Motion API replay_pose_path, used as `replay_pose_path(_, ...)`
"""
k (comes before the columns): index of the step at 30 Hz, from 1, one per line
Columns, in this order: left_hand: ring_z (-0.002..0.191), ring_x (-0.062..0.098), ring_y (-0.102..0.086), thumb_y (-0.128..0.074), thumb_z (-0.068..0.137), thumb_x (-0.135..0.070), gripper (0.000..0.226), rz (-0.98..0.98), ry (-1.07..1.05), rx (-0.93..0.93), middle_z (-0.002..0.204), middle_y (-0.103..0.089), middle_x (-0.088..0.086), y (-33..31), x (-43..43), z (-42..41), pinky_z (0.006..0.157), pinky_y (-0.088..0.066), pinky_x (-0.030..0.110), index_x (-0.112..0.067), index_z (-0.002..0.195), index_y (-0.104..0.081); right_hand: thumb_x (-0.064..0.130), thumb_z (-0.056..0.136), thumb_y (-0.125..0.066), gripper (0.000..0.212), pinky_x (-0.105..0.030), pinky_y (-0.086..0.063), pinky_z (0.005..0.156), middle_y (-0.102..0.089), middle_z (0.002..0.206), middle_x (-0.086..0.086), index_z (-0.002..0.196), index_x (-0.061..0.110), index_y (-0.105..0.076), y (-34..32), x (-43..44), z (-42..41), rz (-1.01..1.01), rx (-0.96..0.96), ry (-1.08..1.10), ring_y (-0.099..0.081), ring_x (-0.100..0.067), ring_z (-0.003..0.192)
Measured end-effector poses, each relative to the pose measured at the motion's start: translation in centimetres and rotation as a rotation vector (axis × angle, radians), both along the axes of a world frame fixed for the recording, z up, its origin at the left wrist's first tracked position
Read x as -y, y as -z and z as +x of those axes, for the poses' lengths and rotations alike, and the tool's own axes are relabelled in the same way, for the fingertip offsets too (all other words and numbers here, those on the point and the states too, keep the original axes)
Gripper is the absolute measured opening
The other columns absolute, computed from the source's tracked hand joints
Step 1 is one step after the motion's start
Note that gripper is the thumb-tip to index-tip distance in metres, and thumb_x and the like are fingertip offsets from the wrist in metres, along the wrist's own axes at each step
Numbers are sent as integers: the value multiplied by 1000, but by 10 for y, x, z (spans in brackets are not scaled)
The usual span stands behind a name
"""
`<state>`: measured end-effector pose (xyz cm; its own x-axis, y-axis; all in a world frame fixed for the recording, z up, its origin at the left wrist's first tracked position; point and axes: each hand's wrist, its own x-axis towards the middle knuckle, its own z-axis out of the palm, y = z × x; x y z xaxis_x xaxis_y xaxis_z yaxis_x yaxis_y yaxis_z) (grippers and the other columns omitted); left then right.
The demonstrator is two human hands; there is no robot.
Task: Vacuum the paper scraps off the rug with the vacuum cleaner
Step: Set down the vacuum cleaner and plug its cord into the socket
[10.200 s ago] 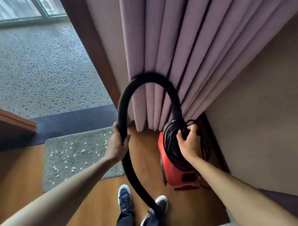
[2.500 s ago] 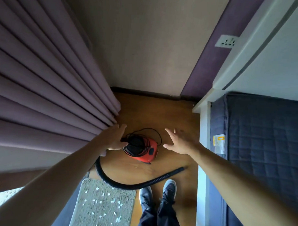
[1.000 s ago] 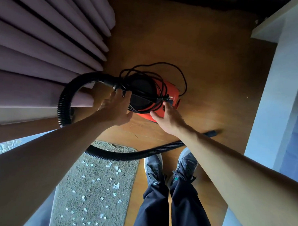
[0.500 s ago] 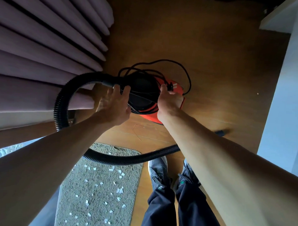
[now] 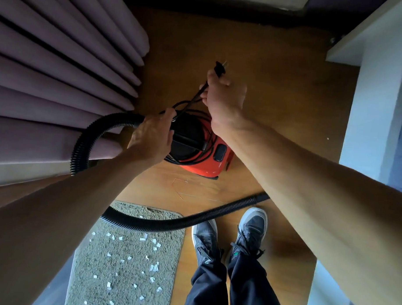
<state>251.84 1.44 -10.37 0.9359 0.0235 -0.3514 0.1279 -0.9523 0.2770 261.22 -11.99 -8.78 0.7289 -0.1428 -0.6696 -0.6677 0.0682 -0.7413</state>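
A red vacuum cleaner (image 5: 208,161) with a black top stands on the wooden floor, its black power cord coiled around it. My right hand (image 5: 222,96) is shut on the cord and holds the plug (image 5: 219,67) up above the machine. My left hand (image 5: 152,137) rests on the black top where the ribbed hose (image 5: 82,143) joins, fingers around a cord loop. The hose curves down across the grey rug (image 5: 125,263), which is strewn with several white paper scraps (image 5: 154,268).
Mauve curtain folds (image 5: 61,67) hang at the left. A white bed frame or cabinet (image 5: 377,101) stands at the right. My two dark shoes (image 5: 229,237) are on the floor beside the rug. A dark skirting runs along the far wall.
My right hand has lifted away from the vacuum's top with the plug end of the cord, pulling it up and away. My left hand stays on the machine.
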Motion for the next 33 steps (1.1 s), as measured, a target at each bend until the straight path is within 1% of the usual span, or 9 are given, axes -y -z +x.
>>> replay_pose_path(4,74,38,-61,-52,95,-11,13,-85,24,115,78,-52,6,-18,5,16,59,-48,42,-13,106,-46,20,96,-61,23,-30,-56,60,-71,72,-6,75,13,-68,-35,18,24,-51,185,-45,-68,-15,63)
replay_pose_path(7,74,39,-61,-49,95,-9,13,-146,34,224,80,-59,10,-43,14,33,61,-51,46,-19,102,-45,22,97,-60,19,-26,-54,59,-71,74,-4,80,14,-65,-64,31,46,-97,259,-34,-68,-13,65)
replay_pose_path(12,72,38,-62,-44,97,-16,15,-236,41,387,81,-62,11,-97,35,62,61,-53,49,-25,109,-45,23,101,-51,21,-25,-50,57,-67,77,-5,82,17,-56,-123,53,84,-161,388,-48,-62,-13,65)
replay_pose_path(15,78,36,-64,-40,97,-22,18,-296,45,485,91,-64,13,-133,41,81,65,-54,48,-24,114,-47,24,102,-50,21,-28,-51,61,-68,84,-10,81,19,-53,-160,61,104,-194,461,-45,-63,-15,70)
replay_pose_path(21,80,31,-66,-36,99,-25,32,-300,72,596,93,-67,13,-216,44,122,66,-56,47,-9,117,-58,21,101,-52,24,-22,-48,55,-64,73,-2,77,20,-50,-253,63,142,-199,573,5,-65,-12,67)
replay_pose_path(27,75,22,-57,-48,97,-3,20,-264,48,739,88,-63,9,-331,48,163,63,-48,36,-5,109,-63,24,98,-54,21,-33,-53,57,-64,69,-3,78,17,-54,-377,70,181,-262,720,-2,-65,-16,64)
replay_pose_path(30,76,11,-51,-49,97,-2,22,-295,38,779,89,-57,1,-393,52,183,61,-35,10,-5,114,-63,29,90,-56,24,-54,-56,69,-64,70,-8,69,20,-51,-446,75,199,-288,838,33,-68,-33,74)
replay_pose_path(32,75,15,-56,-51,96,0,22,-348,54,789,89,-62,5,-432,56,194,61,-40,12,-4,115,-63,32,88,-55,23,-56,-55,71,-66,74,-12,68,21,-52,-491,79,204,-328,911,33,-67,-34,76)
replay_pose_path(33,74,18,-58,-52,95,1,22,-368,66,797,89,-64,9,-450,58,199,61,-46,21,-4,114,-63,31,89,-55,23,-54,-55,72,-67,76,-13,69,20,-53,-516,79,204,-350,945,34,-67,-32,75)
